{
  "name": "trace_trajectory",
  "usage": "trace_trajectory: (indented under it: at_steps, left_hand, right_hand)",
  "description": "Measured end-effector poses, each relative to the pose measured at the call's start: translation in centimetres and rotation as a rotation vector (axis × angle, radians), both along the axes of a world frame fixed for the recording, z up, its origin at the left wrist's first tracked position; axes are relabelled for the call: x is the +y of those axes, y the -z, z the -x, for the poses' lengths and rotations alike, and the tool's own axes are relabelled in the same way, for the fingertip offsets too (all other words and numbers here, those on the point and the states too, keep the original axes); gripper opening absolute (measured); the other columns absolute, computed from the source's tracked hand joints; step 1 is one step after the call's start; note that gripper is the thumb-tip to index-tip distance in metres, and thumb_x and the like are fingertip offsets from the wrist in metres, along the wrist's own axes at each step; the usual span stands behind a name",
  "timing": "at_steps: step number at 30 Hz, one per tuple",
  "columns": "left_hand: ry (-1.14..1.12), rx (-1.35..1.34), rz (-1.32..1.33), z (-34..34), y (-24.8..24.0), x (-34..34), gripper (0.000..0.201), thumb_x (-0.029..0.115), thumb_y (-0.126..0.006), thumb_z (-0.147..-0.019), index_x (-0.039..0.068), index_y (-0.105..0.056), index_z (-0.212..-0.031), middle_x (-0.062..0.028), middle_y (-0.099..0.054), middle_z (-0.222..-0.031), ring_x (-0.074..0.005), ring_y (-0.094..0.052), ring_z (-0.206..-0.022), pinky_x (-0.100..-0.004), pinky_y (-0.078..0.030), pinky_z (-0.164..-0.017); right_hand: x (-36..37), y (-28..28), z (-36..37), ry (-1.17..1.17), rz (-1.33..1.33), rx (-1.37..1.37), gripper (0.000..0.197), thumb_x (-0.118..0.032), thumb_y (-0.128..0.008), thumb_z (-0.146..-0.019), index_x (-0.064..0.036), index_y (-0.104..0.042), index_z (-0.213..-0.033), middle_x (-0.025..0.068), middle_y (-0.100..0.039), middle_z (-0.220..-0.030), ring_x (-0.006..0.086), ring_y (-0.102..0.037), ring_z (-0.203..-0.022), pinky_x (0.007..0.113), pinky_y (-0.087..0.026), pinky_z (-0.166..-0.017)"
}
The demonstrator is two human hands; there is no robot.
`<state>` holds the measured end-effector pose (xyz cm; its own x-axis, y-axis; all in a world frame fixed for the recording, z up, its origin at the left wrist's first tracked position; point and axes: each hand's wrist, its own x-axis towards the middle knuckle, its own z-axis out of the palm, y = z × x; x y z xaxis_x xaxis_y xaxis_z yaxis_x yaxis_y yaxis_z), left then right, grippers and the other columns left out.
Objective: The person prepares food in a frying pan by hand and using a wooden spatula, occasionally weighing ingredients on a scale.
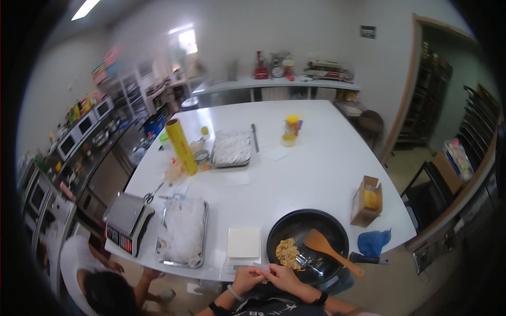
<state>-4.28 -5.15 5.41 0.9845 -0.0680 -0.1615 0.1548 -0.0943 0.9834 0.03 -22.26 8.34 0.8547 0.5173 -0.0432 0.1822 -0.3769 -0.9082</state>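
Both of my hands meet at the table's near edge, in front of the black wok. My left hand point(249, 278) and my right hand point(282, 277) are closed, fingertips together, on a small whitish translucent piece point(261, 267), perhaps film or a wrapper. Just beyond the left hand is a white kitchen scale point(244, 243) with a bare square top. The wok point(284, 224) stands beside my right hand. A heap of yellow-brown crumbly food point(288, 253) lies in it, with a metal utensil point(303, 261) against the heap. A wooden spatula point(327, 249) rests across the wok's right rim.
Left of the scale is a metal tray point(199, 257) with white covered contents; beyond are a larger scale point(126, 218), scissors point(153, 193), a yellow film roll point(181, 147) and another tray point(232, 164). A cardboard box point(366, 203) and blue cloth point(373, 243) lie right. Another person point(110, 287) is at lower left.
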Motion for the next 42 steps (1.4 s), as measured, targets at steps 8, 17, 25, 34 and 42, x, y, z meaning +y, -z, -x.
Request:
trace_trajectory:
  at_steps: [8,17,25,34,42]
  left_hand:
    - [-0.099,0.153,0.083,-0.7,-0.7,-0.9,0.013,0.008,-0.066,-0.081,-0.005,-0.065,-0.079,-0.0086,-0.065,-0.07,-0.0108,-0.058,-0.057,-0.0205,-0.044,-0.051]
    - [-0.188,-0.349,-0.428,-1.1,-0.7,-3.6,0.017,0.004,-0.072,-0.069,-0.002,-0.057,-0.064,-0.0093,-0.061,-0.056,-0.0117,-0.058,-0.048,-0.0228,-0.047,-0.046]
    - [-0.056,-0.513,-0.543,-0.6,-1.9,-4.3,0.021,0.0,-0.063,-0.076,0.001,-0.062,-0.097,0.0014,-0.045,-0.064,-0.0048,-0.04,-0.05,-0.0183,-0.033,-0.047]
    - [-0.41,-0.216,-0.311,-0.8,1.0,-0.3,0.049,0.017,-0.068,-0.08,-0.004,-0.047,-0.12,-0.0101,-0.054,-0.102,-0.0174,-0.053,-0.09,-0.0276,-0.046,-0.07]
    - [-0.461,0.083,-0.021,-0.6,0.2,-0.6,0.034,0.025,-0.061,-0.087,0.001,-0.056,-0.063,0.0008,-0.048,-0.05,-0.0061,-0.043,-0.038,-0.0235,-0.033,-0.036]
  right_hand:
    - [-1.2,2.6,-0.5,-0.017,-0.033,-0.171,0.026,-0.031,-0.049,-0.089,-0.0072,-0.059,-0.089,0.016,-0.062,-0.074,0.035,-0.061,-0.069,0.04,-0.047,-0.062]
    - [-0.9,4.0,0.0,0.064,-0.1,-0.1,0.02,-0.019,-0.05,-0.082,-0.0089,-0.064,-0.092,0.0146,-0.063,-0.071,0.0339,-0.062,-0.069,0.042,-0.047,-0.061]
    - [-0.9,3.6,-0.7,0.029,-0.102,-0.078,0.031,-0.016,-0.057,-0.075,-0.0119,-0.063,-0.105,0.0155,-0.063,-0.073,0.0291,-0.063,-0.065,0.036,-0.048,-0.059]
    - [-0.6,2.0,-0.9,0.085,-0.375,0.296,0.021,-0.015,-0.058,-0.085,0.0008,-0.066,-0.095,0.0015,-0.058,-0.06,0.0055,-0.049,-0.054,0.024,-0.04,-0.048]
    - [-1.1,4.6,-0.7,0.025,-0.399,0.672,0.015,-0.01,-0.057,-0.084,0.0007,-0.067,-0.088,0.001,-0.064,-0.07,0.0055,-0.055,-0.059,0.019,-0.044,-0.054]
